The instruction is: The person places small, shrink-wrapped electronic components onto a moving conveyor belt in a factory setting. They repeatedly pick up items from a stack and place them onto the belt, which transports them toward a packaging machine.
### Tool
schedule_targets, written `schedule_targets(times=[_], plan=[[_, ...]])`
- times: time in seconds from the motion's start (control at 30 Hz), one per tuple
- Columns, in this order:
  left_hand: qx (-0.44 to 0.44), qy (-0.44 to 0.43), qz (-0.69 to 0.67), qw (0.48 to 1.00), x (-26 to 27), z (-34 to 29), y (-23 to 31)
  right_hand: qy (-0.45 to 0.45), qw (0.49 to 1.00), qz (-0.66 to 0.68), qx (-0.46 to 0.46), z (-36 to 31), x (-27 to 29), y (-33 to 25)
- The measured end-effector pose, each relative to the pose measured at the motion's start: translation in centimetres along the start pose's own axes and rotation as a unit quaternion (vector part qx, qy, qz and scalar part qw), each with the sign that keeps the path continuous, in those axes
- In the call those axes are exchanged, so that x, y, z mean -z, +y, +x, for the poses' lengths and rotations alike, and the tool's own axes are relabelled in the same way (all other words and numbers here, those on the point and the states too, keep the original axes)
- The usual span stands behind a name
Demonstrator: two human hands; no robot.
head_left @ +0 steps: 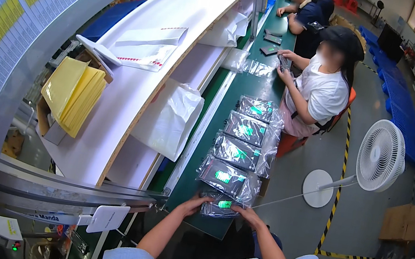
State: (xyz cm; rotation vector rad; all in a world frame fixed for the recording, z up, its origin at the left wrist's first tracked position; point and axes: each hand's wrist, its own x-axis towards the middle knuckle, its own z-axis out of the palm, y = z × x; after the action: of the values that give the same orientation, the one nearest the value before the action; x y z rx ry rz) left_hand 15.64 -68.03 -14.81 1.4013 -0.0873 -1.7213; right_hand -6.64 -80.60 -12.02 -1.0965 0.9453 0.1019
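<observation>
At the near end of the green worktable (208, 226), my left hand (194, 205) and my right hand (249, 216) grip opposite sides of a flat black device in a clear plastic bag (220, 207). Green bars glow through the film. Just beyond it lies another bagged black device (224, 175) with a lit green display. Several more of the same kind continue in a column away from me, among them one bagged device (245, 129) farther up. Loose bag ends spill over on their right side. My fingertips are partly hidden by shiny film.
A white shelf (120, 89) on the left carries yellow padded envelopes (72, 94) and white mailers (147, 47). A white plastic bag (168, 117) hangs below. Along the table's right side, a co-worker in white (320, 88) handles a bagged item. A white fan (380, 154) stands right.
</observation>
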Motion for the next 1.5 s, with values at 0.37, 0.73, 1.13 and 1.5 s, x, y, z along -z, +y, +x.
schedule_targets(times=[0.37,0.73,1.13,1.5], plan=[[0.0,-0.098,0.315,0.944,-1.1,-0.7,5.8,0.071,0.866,0.489,-0.075,-1.5,-7.1,3.9],[-0.025,-0.162,0.516,0.841,-2.5,-0.6,5.3,-0.065,0.794,0.604,-0.027,-2.1,-7.7,3.6],[0.036,-0.214,0.517,0.828,-3.7,1.1,1.7,-0.129,0.818,0.557,-0.062,-2.8,-6.3,6.8],[-0.026,-0.271,0.226,0.935,-1.4,-11.6,-4.1,-0.041,0.99,-0.062,0.119,-11.9,-8.4,2.5]])
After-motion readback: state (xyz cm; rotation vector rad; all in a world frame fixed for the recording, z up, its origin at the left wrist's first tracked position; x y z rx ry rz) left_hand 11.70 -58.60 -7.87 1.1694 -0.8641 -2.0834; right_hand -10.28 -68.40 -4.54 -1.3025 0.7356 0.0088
